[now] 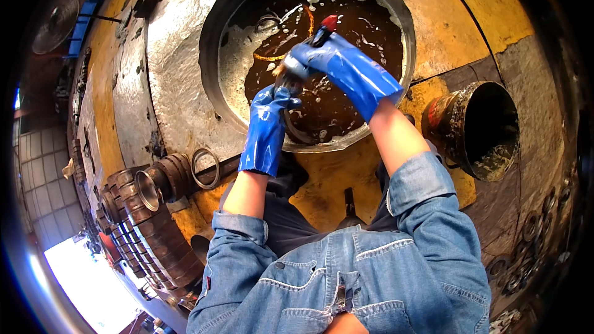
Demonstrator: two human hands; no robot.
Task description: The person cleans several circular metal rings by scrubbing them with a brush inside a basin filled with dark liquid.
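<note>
Head view: the blue-gloved right hand [309, 57], over the basin [210, 55], has its grip wrapped round a black tool handle [320, 38] with a red end, no gap visible between fingers and handle. The blue-gloved left hand [270, 105], just inside the basin's near rim, curls its fingers by a dark curved piece [295, 131]; blur hides whether that grip is closed on it. Both hands meet above the basin's brown liquid [368, 31], probably so that drips fall back in. An orange curved strip [311, 21] shows in the basin, beyond the hands. Outside the basin, at its near left, a pale metal ring [193, 167] stands beside a row of dark rings [176, 170], perhaps kept within reach. Right of the basin is a grimy bucket [442, 117], perhaps placed there to leave both arms room.
</note>
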